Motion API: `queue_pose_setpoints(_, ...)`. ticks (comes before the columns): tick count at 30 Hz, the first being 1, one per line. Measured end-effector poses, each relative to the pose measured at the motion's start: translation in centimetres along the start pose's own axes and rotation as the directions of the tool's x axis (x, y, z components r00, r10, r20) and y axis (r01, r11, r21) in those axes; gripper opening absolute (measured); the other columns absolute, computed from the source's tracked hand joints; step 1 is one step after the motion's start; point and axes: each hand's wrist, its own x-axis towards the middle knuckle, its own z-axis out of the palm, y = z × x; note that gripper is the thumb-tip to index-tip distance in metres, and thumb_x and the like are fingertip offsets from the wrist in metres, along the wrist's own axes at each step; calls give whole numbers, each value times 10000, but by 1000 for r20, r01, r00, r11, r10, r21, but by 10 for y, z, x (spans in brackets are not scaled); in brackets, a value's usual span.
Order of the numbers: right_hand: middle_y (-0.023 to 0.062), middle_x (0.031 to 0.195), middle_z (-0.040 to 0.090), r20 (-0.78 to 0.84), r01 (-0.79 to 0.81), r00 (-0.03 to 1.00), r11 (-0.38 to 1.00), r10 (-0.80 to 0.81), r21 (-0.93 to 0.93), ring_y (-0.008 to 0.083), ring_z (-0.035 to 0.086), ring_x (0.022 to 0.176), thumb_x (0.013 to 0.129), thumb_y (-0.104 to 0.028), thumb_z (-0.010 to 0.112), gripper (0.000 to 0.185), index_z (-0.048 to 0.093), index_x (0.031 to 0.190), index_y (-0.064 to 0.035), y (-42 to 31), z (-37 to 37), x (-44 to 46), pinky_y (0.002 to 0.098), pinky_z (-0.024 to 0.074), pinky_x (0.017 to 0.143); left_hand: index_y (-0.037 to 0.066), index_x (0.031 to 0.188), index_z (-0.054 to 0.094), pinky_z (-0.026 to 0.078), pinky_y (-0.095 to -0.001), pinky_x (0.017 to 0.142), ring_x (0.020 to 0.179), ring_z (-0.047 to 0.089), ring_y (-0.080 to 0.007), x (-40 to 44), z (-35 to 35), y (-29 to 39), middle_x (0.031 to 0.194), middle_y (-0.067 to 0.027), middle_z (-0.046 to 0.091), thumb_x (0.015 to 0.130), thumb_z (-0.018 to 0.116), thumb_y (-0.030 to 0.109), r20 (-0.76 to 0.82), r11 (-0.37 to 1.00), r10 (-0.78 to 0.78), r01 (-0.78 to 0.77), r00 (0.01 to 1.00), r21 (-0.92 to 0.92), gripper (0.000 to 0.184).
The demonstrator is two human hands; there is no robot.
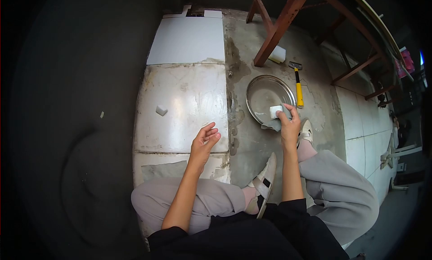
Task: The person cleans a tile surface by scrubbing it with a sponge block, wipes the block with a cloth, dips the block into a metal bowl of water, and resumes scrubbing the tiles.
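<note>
The table (281, 27) stood well beyond your right hand (290, 122), the worn tile (184, 91) spread under and ahead of your left hand (204, 140), the basin (264, 94) sat below and ahead of your right, and the yellow-handled tool (299, 91) lay just past that hand, to its right. Your left was partly open, fingers loosely curled, while your right pinched the white block (275, 111) between thumb and fingers over the basin's near side. The chunk (161, 110) lay on the tile, ahead and left of your left hand.
</note>
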Motion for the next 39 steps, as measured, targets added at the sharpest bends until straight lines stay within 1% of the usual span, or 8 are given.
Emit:
queue_pose_setpoints(4,169,867,701,125,-10,988,845,91,-535,248,674,813,714,-258,748,435,696,1085,-37,11,-19,45,338,510,768,29,1367,519,410,-304,1031,1168,546,-165,0,1,-4,1257,-129,593,920,695,254,-12,999,-19,18,1000,-47,531)
queue_pose_setpoints(7,209,906,706,242,104,966,727,87,-679,325,692,871,700,-239,764,452,679,1088,-25,16,-17,65,396,521,784,28,1362,525,410,-303,1028,1156,549,-162,3,3,-6,1243,-124,596,919,697,242,-8,998,-9,8,1000,-61,521)
queue_pose_setpoints(13,250,968,690,361,264,928,529,87,-806,400,665,941,664,-202,806,494,639,1082,0,29,-5,83,450,520,834,23,1351,533,412,-300,1026,1146,553,-157,5,0,-7,1238,-120,598,916,701,223,-27,996,-8,6,1000,-86,507)
queue_pose_setpoints(22,243,935,689,374,335,927,490,-21,-804,415,657,942,682,-203,805,442,654,1049,-9,51,0,75,455,510,836,14,1337,539,406,-297,1034,1150,551,-155,6,-3,-1,1238,-118,600,921,696,213,-57,993,-30,23,998,-111,488)
queue_pose_setpoints(25,202,928,698,363,328,931,526,-39,-785,346,678,885,707,-209,799,409,664,1042,-18,55,-3,77,425,524,790,11,1336,539,403,-294,1036,1151,550,-153,6,-3,0,1233,-116,601,924,693,218,-51,992,-31,25,998,-120,486)
queue_pose_setpoints(29,145,945,679,296,-115,921,903,253,-414,257,679,819,830,-225,707,367,643,1119,-7,37,-2,80,390,556,724,9,1336,539,401,-285,1033,1140,551,-144,5,-3,8,1219,-111,604,934,683,223,-67,991,-40,32,997,-127,477)
queue_pose_setpoints(32,98,927,664,461,-444,798,896,388,13,187,666,746,929,-200,605,281,620,1139,-13,10,9,69,322,573,625,80,1353,542,401,-307,992,1140,556,-145,13,-9,20,1245,-70,621,951,639,313,-63,998,-7,3,998,-63,475)
queue_pose_setpoints(39,108,949,660,606,-440,738,893,297,99,186,675,835,902,-179,651,279,638,1113,3,-3,99,45,288,545,708,64,1311,581,404,-294,997,1099,570,-136,61,-50,60,1187,-60,636,940,653,335,-128,985,109,-90,986,150,464)
